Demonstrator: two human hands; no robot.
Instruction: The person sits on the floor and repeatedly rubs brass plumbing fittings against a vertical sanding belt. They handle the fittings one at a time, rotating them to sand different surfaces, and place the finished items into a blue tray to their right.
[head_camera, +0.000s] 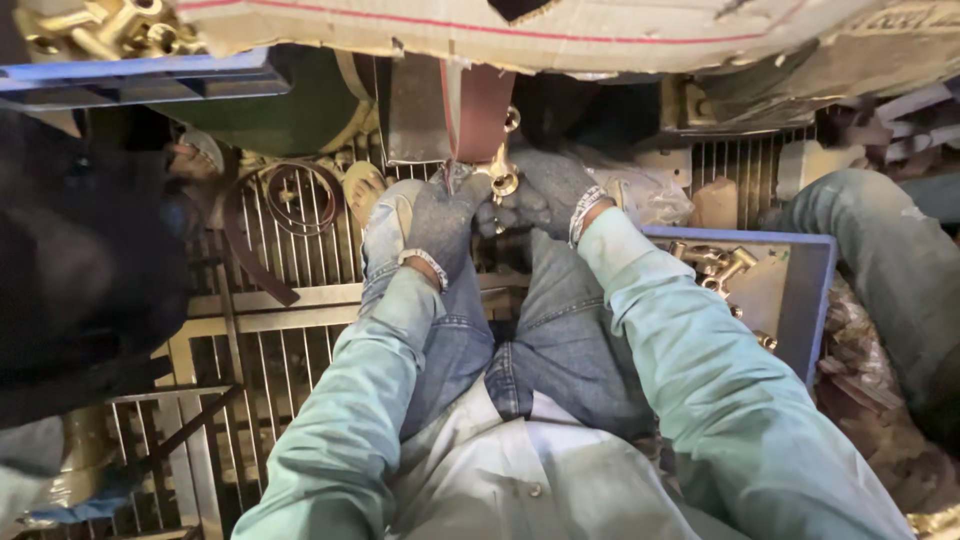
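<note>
Between my knees, both my gloved hands meet at a small brass fitting (503, 180), pressing it up against the reddish-brown sanding belt (478, 108). My left hand (440, 222) is curled, its grey glove closed toward the fitting from the left; my right hand (545, 195) wraps its fingers (505, 215) snugly around the part from the right. Both grips are narrow, closed on the brass piece. The fitting sits just at the lower end of the belt, touching it, and its long axis seems to run roughly up and down along the belt, though the gloves hide most of it, so I cannot tell which end points where.

The belt itself runs vertically, away from me, up under a worn cardboard sheet (560, 25). My pale green sleeves (690, 340) and blue jeans (560, 340) fill the foreground. Under my legs is a metal grating (290, 260) of thin bars, with a loose loop of dark belt (290, 195) lying on it to my left. Just beside my right arm stands a blue tray (810, 290) holding more brass fittings (720, 265). Another blue tray (140, 75) with brass parts sits up at the far left. Someone else's leg in jeans (890, 270) shows at the right edge.
</note>
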